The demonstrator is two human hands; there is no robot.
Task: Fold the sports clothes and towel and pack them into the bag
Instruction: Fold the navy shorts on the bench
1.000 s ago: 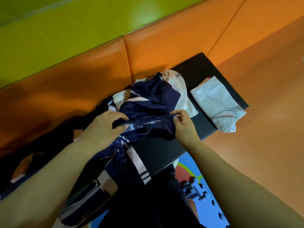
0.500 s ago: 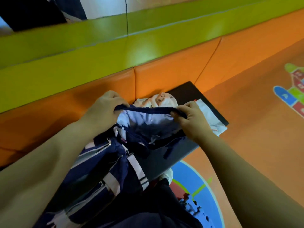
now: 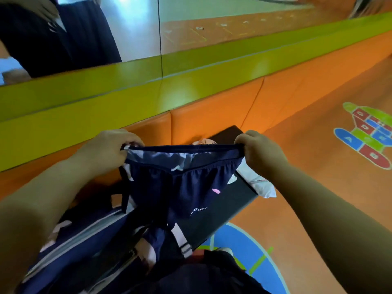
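- Navy shorts (image 3: pixel 182 183) hung between both hands, waistband stretched taut
- Left hand (image 3: pixel 106 151) pinched its left end; right hand (image 3: pixel 261 151) gripped its right end
- Bag (image 3: pixel 84 240) lay below on worktop (image 3: pixel 224 204)

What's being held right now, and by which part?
Navy shorts, stretched out by the waistband: left hand grips one end, right hand the other.

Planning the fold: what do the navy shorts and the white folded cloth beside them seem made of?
Navy shorts: probably thin synthetic sportswear fabric, faint sheen, gathered elastic waistband, pale lining. White folded cloth: soft matte textile, creased; cotton or polyester, cannot tell.
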